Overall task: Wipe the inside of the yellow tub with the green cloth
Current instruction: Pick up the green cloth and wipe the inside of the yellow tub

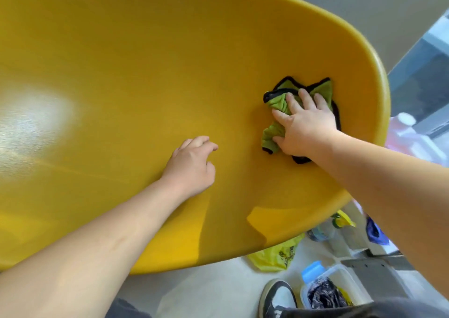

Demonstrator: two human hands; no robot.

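Note:
The yellow tub [145,74] fills most of the view, its smooth inside facing me. A crumpled green cloth [279,104] with a black edge lies against the tub's inner wall near the right rim. My right hand [303,125] presses flat on the cloth, fingers spread over it. My left hand [192,164] rests on the tub's inside lower and further left, fingers loosely curled, holding nothing.
On the pale floor below the tub's rim lie a yellow-green plastic bag [277,254], a clear box [340,283] holding a blue-capped bottle [312,271], other bottles at the right, and my black-and-white shoe [277,298].

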